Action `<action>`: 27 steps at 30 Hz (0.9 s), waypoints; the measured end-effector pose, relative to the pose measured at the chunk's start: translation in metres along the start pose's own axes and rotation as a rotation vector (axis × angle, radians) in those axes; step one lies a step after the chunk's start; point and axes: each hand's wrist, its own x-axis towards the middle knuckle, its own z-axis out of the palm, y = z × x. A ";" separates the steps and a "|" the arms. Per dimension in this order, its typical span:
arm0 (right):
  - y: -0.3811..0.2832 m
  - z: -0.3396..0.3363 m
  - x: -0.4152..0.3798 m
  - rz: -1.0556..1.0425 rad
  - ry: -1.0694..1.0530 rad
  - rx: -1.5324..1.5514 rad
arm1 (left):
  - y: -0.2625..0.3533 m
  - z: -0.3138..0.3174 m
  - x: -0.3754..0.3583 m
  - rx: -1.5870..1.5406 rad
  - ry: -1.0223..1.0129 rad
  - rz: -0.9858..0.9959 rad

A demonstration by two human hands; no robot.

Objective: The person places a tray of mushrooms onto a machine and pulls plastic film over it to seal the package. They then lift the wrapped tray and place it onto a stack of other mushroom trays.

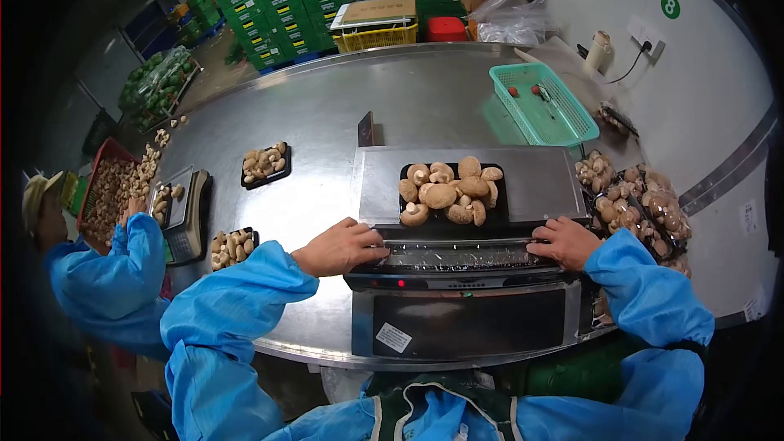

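Note:
A black tray of brown mushrooms (pixel 445 193) sits on the metal plate of a wrapping machine (pixel 374 196). Just in front of it, a strip of clear plastic film (pixel 461 256) spans the machine's slot. At the film's left end, my left hand (pixel 343 247) has its fingers closed on the edge. My right hand (pixel 566 242) pinches the opposite end, beside the wrapped packs. Both hands are level with each other, and the fingertips are partly hidden against the film.
Trays of mushrooms (pixel 265 165) stand to the left, near a scale (pixel 189 224) where a co-worker (pixel 106 269) handles mushrooms beside a red crate (pixel 102 165). Wrapped mushroom packs (pixel 637 208) pile up at right. A green basket (pixel 543 118) lies behind them.

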 end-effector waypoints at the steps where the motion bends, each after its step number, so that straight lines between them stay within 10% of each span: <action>1: 0.001 0.001 0.002 -0.047 0.036 -0.008 | -0.001 0.003 -0.001 0.030 -0.008 0.016; 16: -0.005 0.014 0.020 0.137 0.359 0.331 | 0.001 0.032 0.019 -0.434 0.324 -0.195; 18: -0.005 0.011 0.039 0.646 0.516 0.860 | 0.004 0.033 0.021 -0.783 0.473 -0.475; 21: 0.016 0.023 0.075 0.863 0.392 1.100 | -0.015 0.023 0.048 -1.087 0.722 -0.718; 27: 0.033 0.038 0.112 0.977 0.320 0.939 | -0.042 0.027 0.078 -1.360 0.444 -0.905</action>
